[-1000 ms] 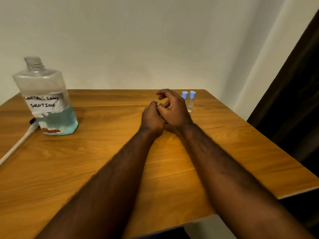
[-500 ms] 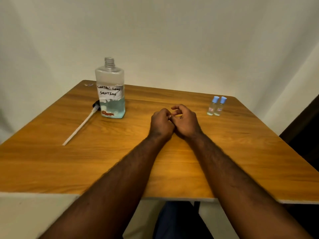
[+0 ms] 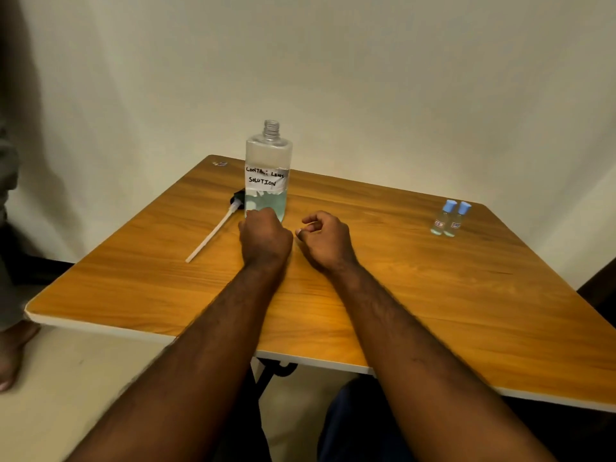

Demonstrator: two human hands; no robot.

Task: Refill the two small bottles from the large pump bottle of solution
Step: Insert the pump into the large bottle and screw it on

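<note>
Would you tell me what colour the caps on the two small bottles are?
Light blue, both caps; the head view shows them clearly.
</note>
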